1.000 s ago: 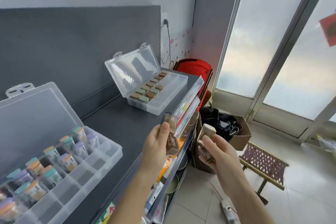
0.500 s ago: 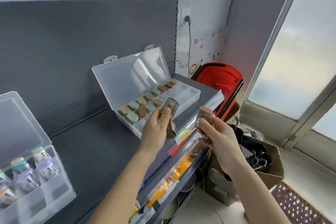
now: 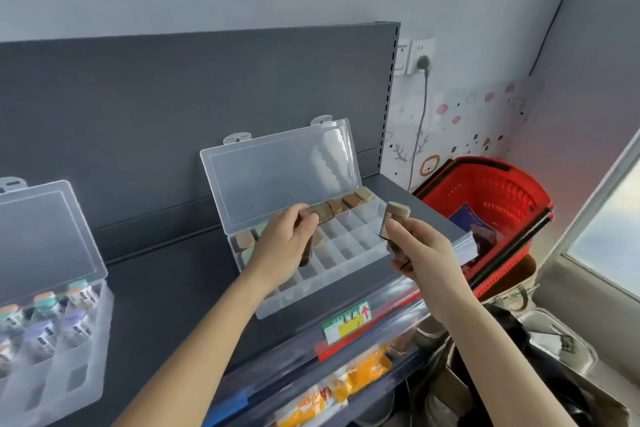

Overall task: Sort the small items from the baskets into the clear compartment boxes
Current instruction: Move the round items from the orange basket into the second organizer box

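Observation:
A clear compartment box (image 3: 349, 263) lies on the dark shelf (image 3: 166, 291) with its lid propped open; cork-topped bottles fill its back row and left end. My left hand (image 3: 284, 243) hovers over the box's middle and grips a small brown bottle (image 3: 306, 253), pointed down toward a compartment. My right hand (image 3: 415, 246) is just right of the box and holds a second cork-topped brown bottle (image 3: 394, 218) upright. A red basket (image 3: 498, 198) stands past the shelf's right end.
A second clear box (image 3: 79, 350) with several colour-capped vials stands at the left of the shelf, lid up. A lower shelf holds orange packets (image 3: 349, 381) behind a price strip. A cardboard box and dark bags lie on the floor at lower right.
Both hands have risen from below the shelf edge to the right-hand box, each carrying its bottle. My left hand now reaches over the compartments. The view has swung right and closer.

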### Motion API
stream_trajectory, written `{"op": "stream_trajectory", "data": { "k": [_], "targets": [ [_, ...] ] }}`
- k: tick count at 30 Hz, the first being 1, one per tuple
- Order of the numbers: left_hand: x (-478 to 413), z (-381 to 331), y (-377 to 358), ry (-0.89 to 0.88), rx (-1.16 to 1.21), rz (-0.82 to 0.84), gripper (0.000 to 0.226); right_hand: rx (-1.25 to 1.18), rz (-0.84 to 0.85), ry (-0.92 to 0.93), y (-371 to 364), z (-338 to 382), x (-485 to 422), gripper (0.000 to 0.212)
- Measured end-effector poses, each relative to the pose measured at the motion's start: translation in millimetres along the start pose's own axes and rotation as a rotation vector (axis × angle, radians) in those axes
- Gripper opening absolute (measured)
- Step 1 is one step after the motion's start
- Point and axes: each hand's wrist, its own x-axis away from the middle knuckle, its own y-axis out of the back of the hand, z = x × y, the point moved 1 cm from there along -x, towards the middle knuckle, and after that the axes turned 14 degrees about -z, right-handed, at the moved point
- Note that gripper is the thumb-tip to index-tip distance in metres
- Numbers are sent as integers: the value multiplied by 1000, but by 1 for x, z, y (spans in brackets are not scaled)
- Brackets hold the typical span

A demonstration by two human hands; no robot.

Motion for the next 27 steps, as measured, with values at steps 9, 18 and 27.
{"op": "stream_trajectory", "data": {
  "k": [9,18,27],
  "targets": [
    [-68,10,-25,-167,-310,125,41,41,55,26,-12,-5,-66,18],
    [-101,6,-48,-485,-764,308,38,33,94,7,-20,-14,-105,15],
    [-106,7,-71,-484,-902,486,30,51,211,17,-22,-18,-143,13]
  ]
}}
